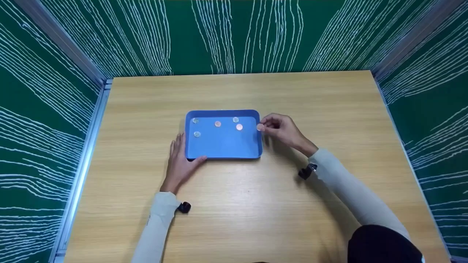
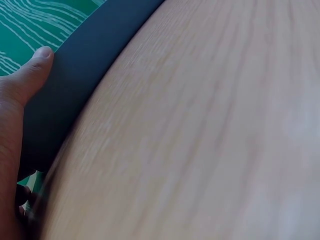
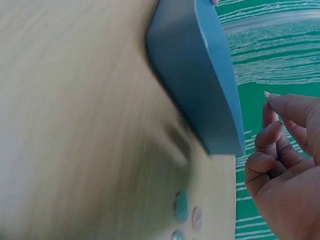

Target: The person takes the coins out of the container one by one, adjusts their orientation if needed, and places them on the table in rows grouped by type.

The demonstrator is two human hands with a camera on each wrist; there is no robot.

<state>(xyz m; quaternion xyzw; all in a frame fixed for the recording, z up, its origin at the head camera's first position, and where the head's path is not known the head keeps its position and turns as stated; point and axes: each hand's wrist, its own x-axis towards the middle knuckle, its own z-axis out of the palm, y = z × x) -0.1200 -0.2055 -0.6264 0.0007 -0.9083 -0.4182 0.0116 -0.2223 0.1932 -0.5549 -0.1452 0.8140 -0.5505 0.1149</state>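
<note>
A shallow blue tray [image 1: 223,151] sits on the table with several small flat round discs in it, some pinkish like this disc [image 1: 239,127], others pale and clear-looking like this disc [image 1: 197,134]. My left hand [image 1: 181,164] rests against the tray's near left corner, fingers straight along the left side and thumb at the front wall. Over the tray's right rim, my right hand [image 1: 280,128] pinches a pinkish disc [image 1: 260,127] between thumb and fingertips. In the right wrist view only a sliver of that disc [image 3: 267,94] shows above the rim.
On the table to the tray's right lie a few more discs, including a teal disc [image 3: 181,206] and a pinkish disc [image 3: 196,218], hidden under the right hand in the head view. Green walls with white lines [image 1: 256,36] enclose the wooden table [image 1: 241,204].
</note>
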